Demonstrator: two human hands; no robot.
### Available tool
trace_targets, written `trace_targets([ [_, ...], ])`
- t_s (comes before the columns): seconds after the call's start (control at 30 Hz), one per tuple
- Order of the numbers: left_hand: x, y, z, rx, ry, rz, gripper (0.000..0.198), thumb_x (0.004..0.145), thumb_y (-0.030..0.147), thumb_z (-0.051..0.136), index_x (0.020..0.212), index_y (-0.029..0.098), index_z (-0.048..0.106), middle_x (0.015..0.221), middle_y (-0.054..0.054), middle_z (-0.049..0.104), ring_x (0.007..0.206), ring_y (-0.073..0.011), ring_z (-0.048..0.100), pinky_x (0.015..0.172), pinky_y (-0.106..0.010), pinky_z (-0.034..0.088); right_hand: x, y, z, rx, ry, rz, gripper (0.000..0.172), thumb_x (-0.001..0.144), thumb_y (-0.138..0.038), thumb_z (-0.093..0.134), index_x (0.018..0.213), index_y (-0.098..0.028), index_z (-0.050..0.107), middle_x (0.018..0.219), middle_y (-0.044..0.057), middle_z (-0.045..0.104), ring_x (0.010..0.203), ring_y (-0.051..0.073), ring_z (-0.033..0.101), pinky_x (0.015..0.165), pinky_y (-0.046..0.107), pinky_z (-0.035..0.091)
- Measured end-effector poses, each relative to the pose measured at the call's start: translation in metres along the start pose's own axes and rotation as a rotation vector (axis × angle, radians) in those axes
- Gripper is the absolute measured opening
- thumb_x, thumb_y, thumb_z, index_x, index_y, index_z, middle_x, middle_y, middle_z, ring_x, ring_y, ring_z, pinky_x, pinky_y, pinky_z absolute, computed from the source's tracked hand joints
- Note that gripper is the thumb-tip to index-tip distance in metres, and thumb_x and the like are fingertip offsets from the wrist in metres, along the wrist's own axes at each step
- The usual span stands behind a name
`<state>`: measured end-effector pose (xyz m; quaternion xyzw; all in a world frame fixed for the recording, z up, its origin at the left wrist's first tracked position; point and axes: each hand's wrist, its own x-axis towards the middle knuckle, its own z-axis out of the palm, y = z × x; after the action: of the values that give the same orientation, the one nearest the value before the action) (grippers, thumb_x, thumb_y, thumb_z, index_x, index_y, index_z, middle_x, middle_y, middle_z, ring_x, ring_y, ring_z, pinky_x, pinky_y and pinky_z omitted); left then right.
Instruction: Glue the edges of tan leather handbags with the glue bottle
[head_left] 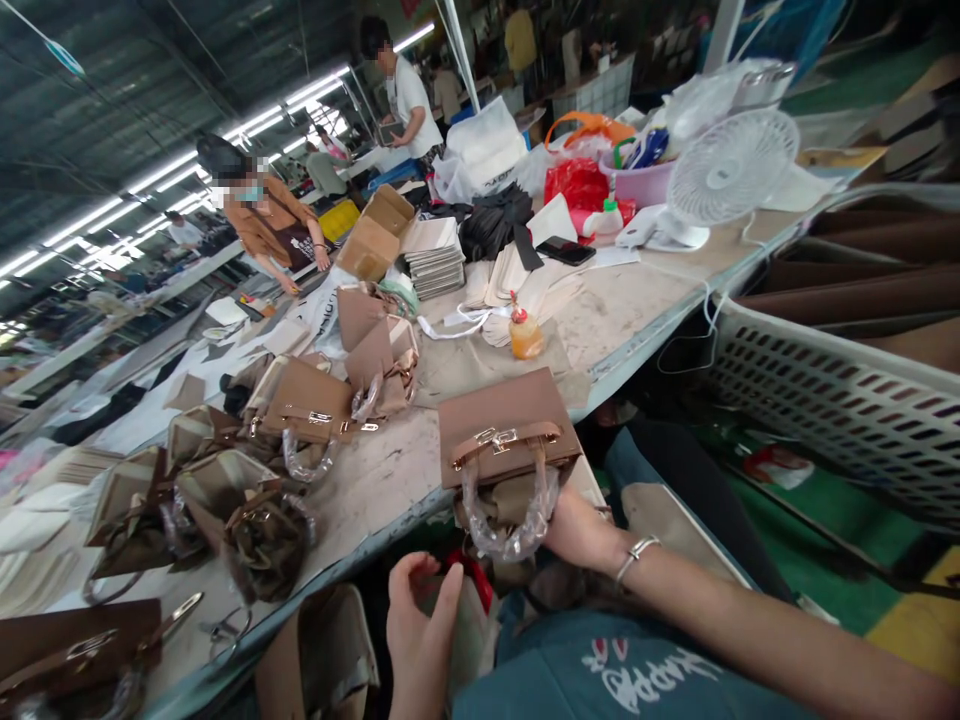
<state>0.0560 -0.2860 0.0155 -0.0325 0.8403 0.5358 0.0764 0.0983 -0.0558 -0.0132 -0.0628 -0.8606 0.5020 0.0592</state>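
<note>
The brown bag (pixel 510 400) is in front of you at the near edge of the tabletop (pixel 401 455), its upper part over the surface and its lower part reaching past the edge towards your lap. Its flap faces up, with a strap and metal clasp (pixel 499 438) across it, and the plastic-wrapped handle (pixel 511 548) loops down on your side. Your right hand (pixel 571 525) is at the bag's lower right, just beside the handle; its fingers are hidden behind the bag, so you cannot tell how firmly they grip. A bracelet (pixel 637 558) circles that wrist. Your left hand (pixel 424 625) is open, thumb apart from the curled fingers, below and to the left of the handle and clear of it. Just beyond the bag stands a bottle (pixel 526 337) of orange liquid with a red top. To your left, more brown bags (pixel 304 400) crowd the tabletop, several gaping open. Further back you have a stack of pale panels (pixel 435 262) beside an open cardboard box (pixel 375 235), then a black phone (pixel 566 250) and a white fan (pixel 731 170). A white basket (pixel 832 390) holding brown pieces is on your right, and a co-worker in a brown top (pixel 270 225) stands across the tabletop.
</note>
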Motion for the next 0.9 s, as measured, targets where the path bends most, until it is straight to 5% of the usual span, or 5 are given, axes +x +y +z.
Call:
trace_targets([
  [0.1, 0.003, 0.002, 0.005, 0.177, -0.132, 0.354, 0.078, 0.068, 0.048, 0.078, 0.136, 0.023, 0.048, 0.147, -0.016, 0.043, 0.136, -0.0364, 0.041, 0.108, -0.054, 0.038, 0.0, -0.001, 0.002, 0.078, 0.012, -0.004, 0.031, 0.073, -0.008, 0.06, 0.099, -0.02, 0.073, 0.109, 0.01, 0.074, 0.107, 0.026, 0.067, 0.094, 0.036, 0.053],
  [0.23, 0.01, 0.015, 0.037, 0.288, -0.403, 0.42, 0.099, 0.057, 0.046, 0.086, 0.144, 0.026, 0.042, 0.155, -0.019, 0.031, 0.141, -0.0418, 0.031, 0.107, -0.059, 0.037, 0.004, -0.003, 0.001, 0.138, 0.008, -0.055, 0.036, 0.075, -0.007, 0.058, 0.104, -0.021, 0.072, 0.112, 0.009, 0.073, 0.107, 0.025, 0.067, 0.096, 0.038, 0.053],
  [0.53, 0.006, -0.011, 0.072, -0.018, -0.07, 0.834, 0.069, 0.071, 0.02, 0.078, 0.129, 0.019, 0.041, 0.146, -0.026, 0.043, 0.132, -0.0361, 0.048, 0.102, -0.054, 0.046, 0.015, 0.0, -0.003, 0.089, -0.01, -0.097, 0.023, 0.08, -0.011, 0.056, 0.092, -0.019, 0.073, 0.094, 0.01, 0.077, 0.104, 0.027, 0.068, 0.103, 0.042, 0.047],
  [0.7, 0.005, -0.016, 0.059, 0.062, -0.08, 1.048, 0.037, 0.073, 0.014, 0.076, 0.101, 0.02, 0.053, 0.129, -0.019, 0.058, 0.123, -0.0329, 0.057, 0.097, -0.047, 0.051, 0.016, -0.001, -0.008, 0.07, -0.063, -0.091, 0.018, 0.083, -0.015, 0.056, 0.088, -0.019, 0.073, 0.091, 0.008, 0.077, 0.103, 0.025, 0.068, 0.101, 0.039, 0.047],
  [0.9, 0.011, -0.004, 0.057, 0.594, -0.257, 1.041, 0.058, 0.073, 0.032, 0.076, 0.127, 0.023, 0.058, 0.144, -0.019, 0.04, 0.128, -0.0402, 0.049, 0.099, -0.052, 0.049, 0.013, -0.005, -0.009, 0.018, -0.083, 0.012, 0.015, 0.078, -0.015, 0.063, 0.087, -0.017, 0.074, 0.09, 0.008, 0.076, 0.089, 0.024, 0.07, 0.083, 0.032, 0.054],
])
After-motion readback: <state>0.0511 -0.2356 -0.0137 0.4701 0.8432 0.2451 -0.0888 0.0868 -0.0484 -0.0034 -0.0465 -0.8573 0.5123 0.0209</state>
